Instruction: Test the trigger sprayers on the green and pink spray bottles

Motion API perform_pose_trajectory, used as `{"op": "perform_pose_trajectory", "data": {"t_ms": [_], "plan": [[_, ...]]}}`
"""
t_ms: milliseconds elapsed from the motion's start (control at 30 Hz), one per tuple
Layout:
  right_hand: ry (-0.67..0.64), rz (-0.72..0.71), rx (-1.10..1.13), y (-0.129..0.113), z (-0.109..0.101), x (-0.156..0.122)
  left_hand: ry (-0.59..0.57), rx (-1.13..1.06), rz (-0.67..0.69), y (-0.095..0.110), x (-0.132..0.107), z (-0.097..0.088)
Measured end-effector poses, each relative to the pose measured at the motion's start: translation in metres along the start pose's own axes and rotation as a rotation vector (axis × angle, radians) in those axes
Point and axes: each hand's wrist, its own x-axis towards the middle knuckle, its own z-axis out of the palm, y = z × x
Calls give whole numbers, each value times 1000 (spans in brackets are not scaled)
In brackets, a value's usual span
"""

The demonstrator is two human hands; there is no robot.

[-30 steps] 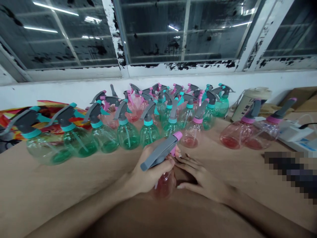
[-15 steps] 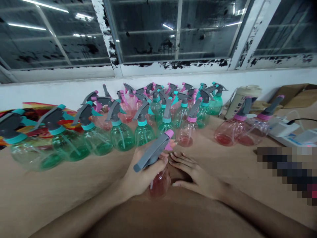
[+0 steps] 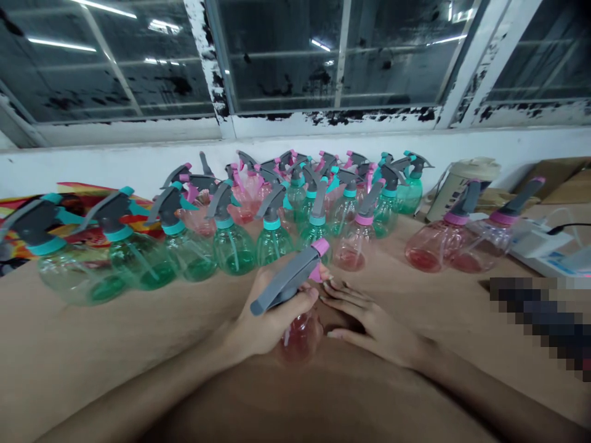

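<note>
"What has just changed?"

"Very little. In the last half second the view has swung slightly, so everything sits a touch further right; I see no clear shift among the things themselves. My left hand [image 3: 265, 326] stays wrapped around a rounded, clear pink plastic spray bottle [image 3: 300, 341], its long grey lever [image 3: 286, 283] slanting across my fingers and its pink nozzle [image 3: 320, 247] pointing away from me."

"And the other hand?"

"My right hand [image 3: 372, 317] is palm down, fingers spread, gripping nothing, just right of the held bottle. I cannot tell whether its fingertips touch it, nor whether the bottle's base rests on the light brown, smooth tabletop [image 3: 92, 344]."

"What does that mean for the work?"

"I judge this a steady hold: the left fingers alone control the bottle, while the right ones wait close by."

"What surrounds your fingers?"

"Beyond my left fingers, a row of clear green plastic spray bottles with teal collars [image 3: 234, 249] runs off leftward. Ahead of my right fingers stands a clear pink one with a pink collar [image 3: 354, 249]; further right, a pair of similar pink bottles [image 3: 427, 246] stands apart."
</note>
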Motion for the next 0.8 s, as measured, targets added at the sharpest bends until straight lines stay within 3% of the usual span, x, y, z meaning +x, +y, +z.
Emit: {"op": "perform_pose_trajectory", "data": {"t_ms": [200, 367, 567, 800], "plan": [[15, 4, 4, 1, 2, -1, -32, 1, 90, 8, -2, -2], [23, -7, 25, 3, 3, -1, 57, 28, 26, 5, -1, 2], [21, -5, 28, 2, 3, -1, 29, 90, 64, 3, 3, 8], [-3, 8, -10, 1, 1, 0, 28, 74, -7, 9, 1, 8]]}}
